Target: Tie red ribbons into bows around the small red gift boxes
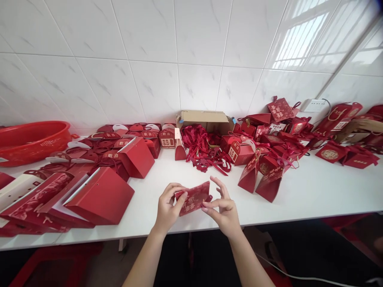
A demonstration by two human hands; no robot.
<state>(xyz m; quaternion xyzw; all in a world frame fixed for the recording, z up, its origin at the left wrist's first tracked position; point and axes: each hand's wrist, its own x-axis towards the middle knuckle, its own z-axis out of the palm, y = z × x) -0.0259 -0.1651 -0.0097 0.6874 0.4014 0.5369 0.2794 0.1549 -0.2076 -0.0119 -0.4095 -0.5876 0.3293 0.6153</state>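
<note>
My left hand (170, 207) grips a small red printed gift box (194, 198) by its left side, thumb on the front face. It is held tilted above the front edge of the white table. At the box's right edge, my right hand (223, 206) pinches a bit of dark red ribbon (208, 199) between thumb and forefinger, its other fingers raised. Behind my hands lies a tangled heap of dark red ribbons (197, 143), spilling out of a cardboard box (206, 116).
Red candy boxes (116, 145) crowd the left, with larger red boxes (103, 195) in front and a red plastic basket (32, 139) behind. Ribboned boxes (271, 181) are piled at right. Another person's arm (359, 126) reaches in at far right, near a white power strip (314, 105).
</note>
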